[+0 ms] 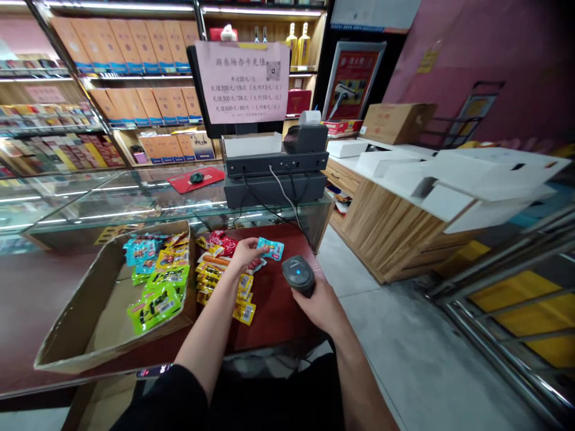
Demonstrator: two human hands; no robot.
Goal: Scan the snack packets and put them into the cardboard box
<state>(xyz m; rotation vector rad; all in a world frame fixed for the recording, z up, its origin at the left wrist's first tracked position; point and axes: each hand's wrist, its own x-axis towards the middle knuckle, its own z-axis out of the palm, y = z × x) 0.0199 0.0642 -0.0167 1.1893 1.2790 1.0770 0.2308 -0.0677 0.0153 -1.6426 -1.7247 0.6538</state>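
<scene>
My left hand pinches a small blue snack packet by its left end, above the dark red tabletop. A dark grey barcode scanner is gripped in my right hand, its head close to the blue packet. Below and left of my left hand lie several yellow snack packets in a row, with a red packet behind them. To the left, an open cardboard box holds green packets and blue packets, along with yellow ones.
A glass display counter runs behind the table, carrying a cash register and a screen with a pink price sign. At right stand a wooden cabinet and a metal railing. Cables hang behind the table.
</scene>
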